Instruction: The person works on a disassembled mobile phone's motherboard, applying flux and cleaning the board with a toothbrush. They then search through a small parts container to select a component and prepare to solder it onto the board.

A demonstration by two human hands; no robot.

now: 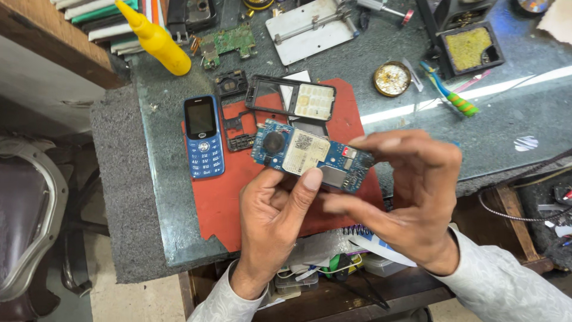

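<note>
Two bare hands hold a blue circuit board [312, 156] above a red mat [238, 197] at the near edge of a grey stone worktop [506, 131]. The left hand [271, 223] pinches the board's near edge with its thumb on top; the right hand [411, 197] grips the board's right end between thumb and fingertips. Left of the board lies a blue keypad phone [203, 136]; just beyond it, a black phone frame [290, 98]. At far left stands a yellow squeeze bottle [156, 40].

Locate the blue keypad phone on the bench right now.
In the head view the blue keypad phone lies flat, left of centre, at the left edge of the red mat, below the yellow bottle.
</note>
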